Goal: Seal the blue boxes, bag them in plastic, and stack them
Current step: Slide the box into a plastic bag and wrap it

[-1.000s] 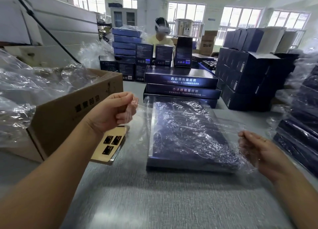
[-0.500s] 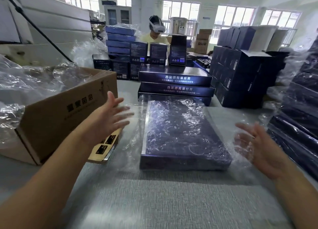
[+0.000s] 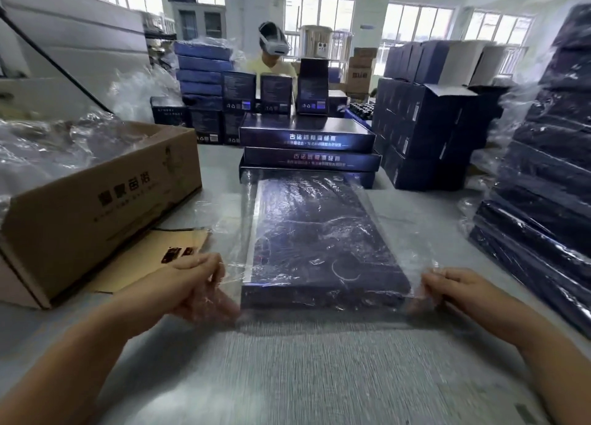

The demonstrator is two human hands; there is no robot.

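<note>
Plastic bag (image 3: 227, 223) already covers the blue box (image 3: 319, 239), left hand (image 3: 198, 287) and right hand (image 3: 454, 292) each gripping the bag's near edge; closing and stacking seem left.

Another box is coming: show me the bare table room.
Widest bare table: nearer than the bagged blue box. A narrower strip runs between that box and the wrapped stack on the right. Crowded behind it and left, by the cardboard carton.

Open cardboard carton (image 3: 96, 200) at left on grey table (image 3: 319, 376), headset-wearing person (image 3: 273, 65) beyond.
</note>
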